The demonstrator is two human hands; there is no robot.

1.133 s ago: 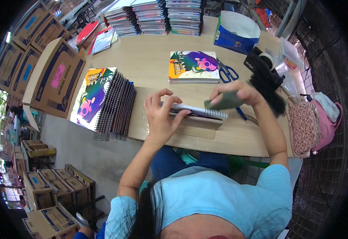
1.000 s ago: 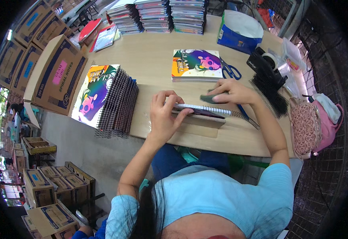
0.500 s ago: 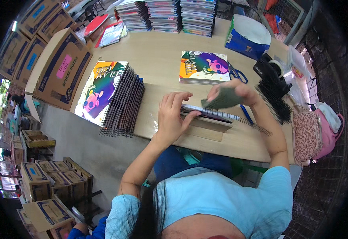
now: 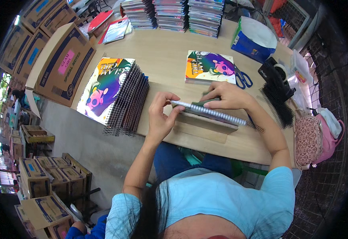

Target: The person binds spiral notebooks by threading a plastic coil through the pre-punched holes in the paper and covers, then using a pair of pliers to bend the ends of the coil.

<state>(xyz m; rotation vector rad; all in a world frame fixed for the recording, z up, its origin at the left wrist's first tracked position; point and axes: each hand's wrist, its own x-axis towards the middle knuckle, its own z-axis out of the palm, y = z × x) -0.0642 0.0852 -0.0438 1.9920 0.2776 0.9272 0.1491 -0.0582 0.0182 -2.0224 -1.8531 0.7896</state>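
A notebook (image 4: 205, 118) stands on edge against a low wooden support (image 4: 201, 130) at the table's front, its coiled spine (image 4: 221, 114) turned up. Between the thumb and fingers of my left hand (image 4: 161, 115) is the notebook's left end. My right hand (image 4: 230, 96) has its fingers closed on a dark green cloth (image 4: 199, 103) and presses it along the spine. Loose coil wire (image 4: 257, 126) sticks out at the spine's right end, partly under my right forearm. Beyond lies a short stack of notebooks with printed covers (image 4: 210, 67).
A tall stack of spiral notebooks (image 4: 112, 93) stands left, beside a cardboard box (image 4: 62, 63). Scissors (image 4: 243, 79), a black tape dispenser (image 4: 275, 75) and a bundle of black coils (image 4: 278, 105) lie right. Piled books (image 4: 170, 15) line the back. A patterned pouch (image 4: 308, 139) sits at the right edge.
My right hand has lowered with the green cloth from above the notebook onto its spine. My left hand has shifted slightly left. The coil's loose right end now reaches out less far.
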